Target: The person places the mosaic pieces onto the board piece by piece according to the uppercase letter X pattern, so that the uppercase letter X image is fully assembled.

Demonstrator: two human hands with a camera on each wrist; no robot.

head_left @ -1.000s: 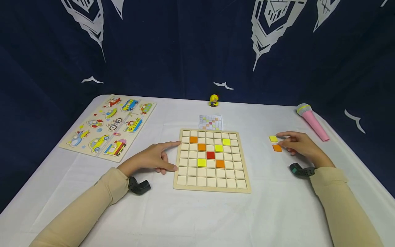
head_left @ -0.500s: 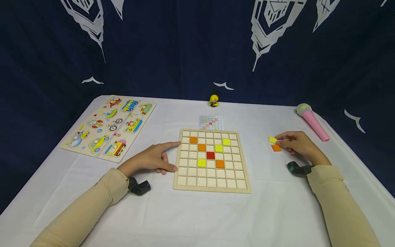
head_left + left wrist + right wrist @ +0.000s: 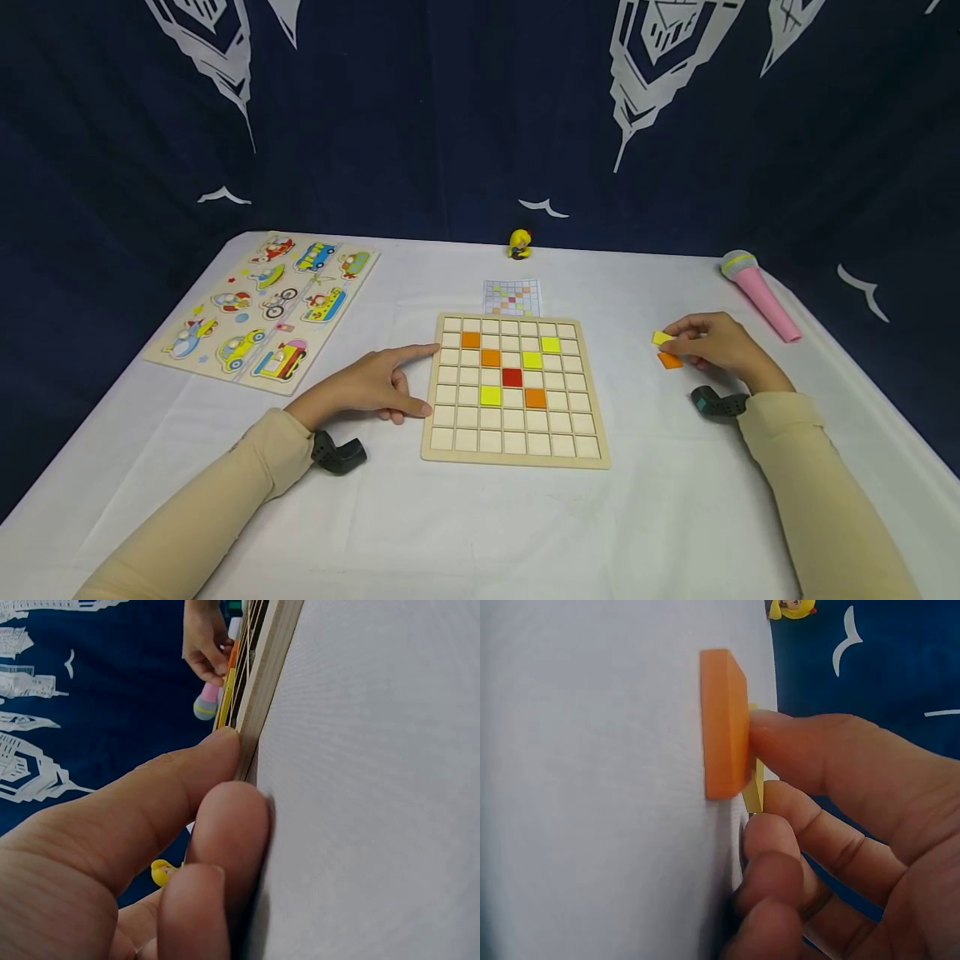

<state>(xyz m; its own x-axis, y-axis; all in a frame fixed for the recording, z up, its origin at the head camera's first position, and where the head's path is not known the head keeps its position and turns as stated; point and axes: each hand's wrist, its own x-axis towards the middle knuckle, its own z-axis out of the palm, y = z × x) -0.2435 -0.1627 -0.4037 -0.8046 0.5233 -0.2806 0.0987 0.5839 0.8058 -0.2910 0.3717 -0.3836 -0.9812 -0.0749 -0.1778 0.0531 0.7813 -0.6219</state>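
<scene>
My left hand (image 3: 366, 385) rests at the left edge of a wooden grid board (image 3: 517, 462), index finger and thumb spread along its rim. In the left wrist view the thumb (image 3: 172, 776) touches the board's edge. Several orange and yellow tiles and a red tile (image 3: 512, 377) sit in the board's cells. To the right of the board, my right hand (image 3: 716, 346) pinches a yellow tile (image 3: 660, 337) between thumb and index finger. An orange tile (image 3: 724, 727) lies on the cloth just in front of it, close under the thumb; the fingers partly cover both tiles.
A printed pattern card (image 3: 512, 292) lies behind the board, and a small yellow-haired figurine (image 3: 519, 245) stands farther back. At the left is a vehicle picture puzzle (image 3: 180, 364); a pink toy microphone (image 3: 765, 302) lies at the right. A dark curtain (image 3: 390, 125) hangs behind the table.
My right hand has shifted slightly left, its fingers closing on the yellow tile, which has turned a little. The orange tile has also slid slightly left. My left hand stays at the board.
</scene>
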